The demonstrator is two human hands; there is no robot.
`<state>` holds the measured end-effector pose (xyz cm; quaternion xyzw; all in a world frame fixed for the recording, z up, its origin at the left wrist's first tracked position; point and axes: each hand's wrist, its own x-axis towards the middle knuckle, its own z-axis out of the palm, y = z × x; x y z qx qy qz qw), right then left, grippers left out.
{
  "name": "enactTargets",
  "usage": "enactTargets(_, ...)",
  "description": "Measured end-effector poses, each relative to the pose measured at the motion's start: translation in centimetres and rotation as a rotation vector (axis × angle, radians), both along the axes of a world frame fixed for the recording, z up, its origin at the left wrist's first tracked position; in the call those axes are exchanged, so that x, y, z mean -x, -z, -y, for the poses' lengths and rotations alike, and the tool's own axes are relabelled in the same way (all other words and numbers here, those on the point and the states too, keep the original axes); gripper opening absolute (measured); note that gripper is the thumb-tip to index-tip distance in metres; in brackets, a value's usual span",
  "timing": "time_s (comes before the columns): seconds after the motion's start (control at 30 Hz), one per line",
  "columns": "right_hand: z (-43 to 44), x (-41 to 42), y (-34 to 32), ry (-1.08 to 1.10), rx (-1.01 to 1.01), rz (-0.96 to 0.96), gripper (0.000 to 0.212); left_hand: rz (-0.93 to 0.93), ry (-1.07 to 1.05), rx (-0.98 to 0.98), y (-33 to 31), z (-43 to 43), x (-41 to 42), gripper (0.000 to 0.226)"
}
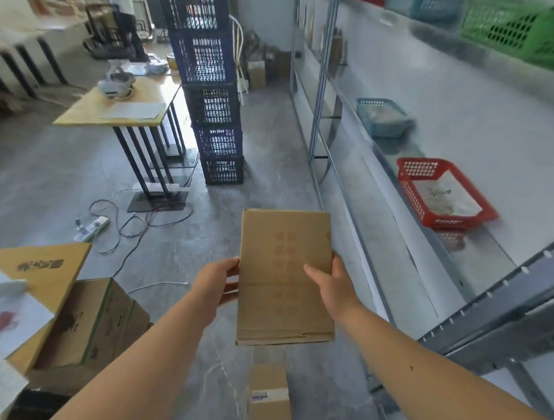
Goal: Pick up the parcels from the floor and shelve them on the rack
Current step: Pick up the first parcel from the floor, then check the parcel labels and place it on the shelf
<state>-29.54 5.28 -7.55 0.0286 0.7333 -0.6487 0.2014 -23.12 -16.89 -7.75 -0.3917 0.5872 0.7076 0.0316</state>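
Note:
A brown cardboard parcel (271, 248) with faded red print is held level in front of me, above the floor. My left hand (214, 284) grips its left edge and my right hand (333, 285) grips its right edge, thumb on top. A smaller cardboard parcel (269, 397) with a white label lies on the floor below it. The grey metal rack (483, 315) runs along the right side, its shelves to the right of the held parcel.
On the rack shelves stand a red basket (444, 193), a blue basket (381, 116) and a green basket (515, 29). Stacked cardboard boxes (93, 322) sit at my left. A tower of dark blue crates (215, 95), a wooden table (122, 105) and loose cables (136, 222) lie ahead.

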Motion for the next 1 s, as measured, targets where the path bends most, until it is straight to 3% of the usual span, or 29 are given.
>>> enactTargets(0.4, 1.4, 0.8, -15.8, -0.067, 0.078, -0.247, 0.046, -0.266, -0.016, 0.070, -15.3, 1.4, -0.8, 0.033)
enactTargets(0.5, 1.8, 0.7, -19.1, -0.093, 0.109, -0.297, 0.035, -0.313, -0.021, 0.087, -18.8, 1.8, -1.2, 0.031)
enactTargets(0.67, 2.3, 0.0, -23.7, -0.066, 0.178, -0.389, 0.065, -0.397, 0.002, 0.121, -24.1, 2.2, -1.7, 0.032)
enactTargets(0.83, 2.4, -0.3, -28.6, -0.031, 0.181, -0.526, 0.040, -0.504, -0.052, 0.099, -29.3, 2.7, -2.3, 0.023)
enactTargets(1.0, 2.3, 0.3, -31.9, -0.048, 0.068, -0.578, 0.073, -0.535, -0.033, 0.195, -33.4, 3.9, -2.6, 0.030)
